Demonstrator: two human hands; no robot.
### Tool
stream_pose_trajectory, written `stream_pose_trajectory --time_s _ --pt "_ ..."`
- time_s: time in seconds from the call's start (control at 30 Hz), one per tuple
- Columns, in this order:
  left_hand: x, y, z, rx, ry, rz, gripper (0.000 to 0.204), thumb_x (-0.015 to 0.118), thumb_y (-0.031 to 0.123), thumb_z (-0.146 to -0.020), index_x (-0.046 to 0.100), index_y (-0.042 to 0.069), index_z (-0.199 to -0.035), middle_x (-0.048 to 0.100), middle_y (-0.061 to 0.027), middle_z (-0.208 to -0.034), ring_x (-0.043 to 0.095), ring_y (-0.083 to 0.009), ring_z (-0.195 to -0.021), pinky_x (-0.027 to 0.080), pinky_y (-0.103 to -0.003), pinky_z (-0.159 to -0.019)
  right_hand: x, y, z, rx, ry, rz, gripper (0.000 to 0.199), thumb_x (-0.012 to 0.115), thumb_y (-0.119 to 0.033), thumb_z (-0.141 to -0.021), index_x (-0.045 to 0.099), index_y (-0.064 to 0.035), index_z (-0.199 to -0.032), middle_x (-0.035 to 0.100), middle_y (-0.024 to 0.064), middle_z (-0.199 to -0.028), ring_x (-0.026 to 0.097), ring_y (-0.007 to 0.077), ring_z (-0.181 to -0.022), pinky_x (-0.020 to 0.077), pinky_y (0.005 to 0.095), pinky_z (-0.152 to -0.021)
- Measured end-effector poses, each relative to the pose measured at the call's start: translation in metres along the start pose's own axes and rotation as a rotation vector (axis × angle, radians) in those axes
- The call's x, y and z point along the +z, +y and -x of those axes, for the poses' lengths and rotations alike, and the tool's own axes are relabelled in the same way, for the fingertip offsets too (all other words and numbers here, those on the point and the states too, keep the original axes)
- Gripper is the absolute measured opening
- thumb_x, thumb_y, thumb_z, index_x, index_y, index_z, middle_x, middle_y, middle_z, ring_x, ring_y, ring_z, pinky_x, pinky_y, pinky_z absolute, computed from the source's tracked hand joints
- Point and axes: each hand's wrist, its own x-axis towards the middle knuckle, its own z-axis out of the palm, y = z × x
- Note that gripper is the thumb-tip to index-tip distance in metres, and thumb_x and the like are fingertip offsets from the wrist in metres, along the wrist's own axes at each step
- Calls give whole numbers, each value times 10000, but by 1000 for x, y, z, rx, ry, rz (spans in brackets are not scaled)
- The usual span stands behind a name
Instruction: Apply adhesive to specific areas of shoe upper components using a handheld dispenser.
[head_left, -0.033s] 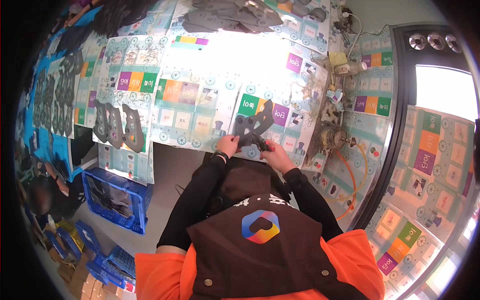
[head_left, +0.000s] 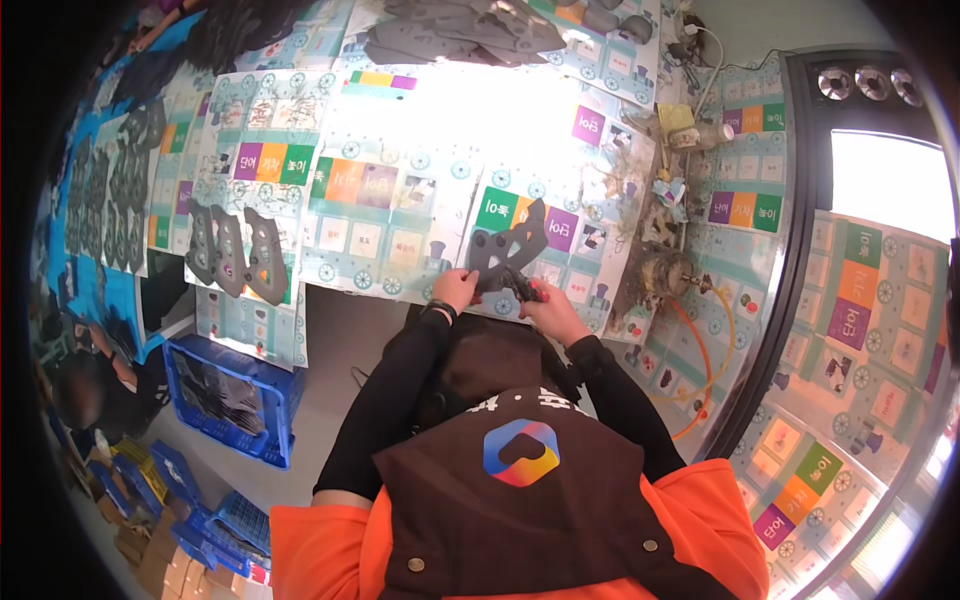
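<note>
My left hand (head_left: 457,290) pinches the lower left edge of a flat dark grey moulded piece (head_left: 518,243) with cut-out openings. The piece lies over the printed sheet at the near edge of the work table. In my right hand (head_left: 555,312) are red-handled snips (head_left: 524,287), closed in by my fingers. Their dark jaws reach the piece's lower right side; whether they bite on it is too small to tell. Three similar grey pieces (head_left: 228,255) lie side by side on a sheet to the left.
A pile of grey pieces (head_left: 465,35) lies at the table's far side. Left below the table stands a blue crate (head_left: 285,420) with dark parts inside. More pieces cover a blue surface (head_left: 75,230) at far left, near another person (head_left: 125,375). Orange tubing (head_left: 690,325) hangs at right.
</note>
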Motion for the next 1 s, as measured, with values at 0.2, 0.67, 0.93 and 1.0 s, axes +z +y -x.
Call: stream_pose_trajectory --time_s 0.2,0.67,0.93,1.0 --pt "-2 7 3 13 7 -36 400 596 273 -998 674 -61 -793 720 -140 -688 735 -223 -589 591 -333 -557 4 0 -4 39 0 25 242 603 -56 -768 628 19 -997 662 145 -769 666 240 -734 506 353 -694" --pt "-2 9 -1 -9 -26 -8 361 596 230 -1005 680 -81 -842 721 -141 -706 742 -225 -617 610 -339 -560 7 1 -13 4 -13 -91 148 608 -45 -816 631 18 -947 623 92 -688 613 177 -606 482 323 -577" --pt "-2 13 1 -29 -33 34 357 594 219 -1006 678 -101 -871 723 -151 -725 749 -239 -638 614 -344 -567 2 -6 -11 40 24 -155 162 567 -19 -742 587 17 -898 574 76 -692 575 178 -598 449 305 -554" --pt "-4 14 2 -24 -32 36 357 595 218 -1005 678 -104 -875 724 -154 -729 751 -243 -644 615 -346 -568 0 -9 -10 35 30 -160 168 568 -25 -734 587 13 -897 576 73 -693 572 177 -593 444 305 -544"
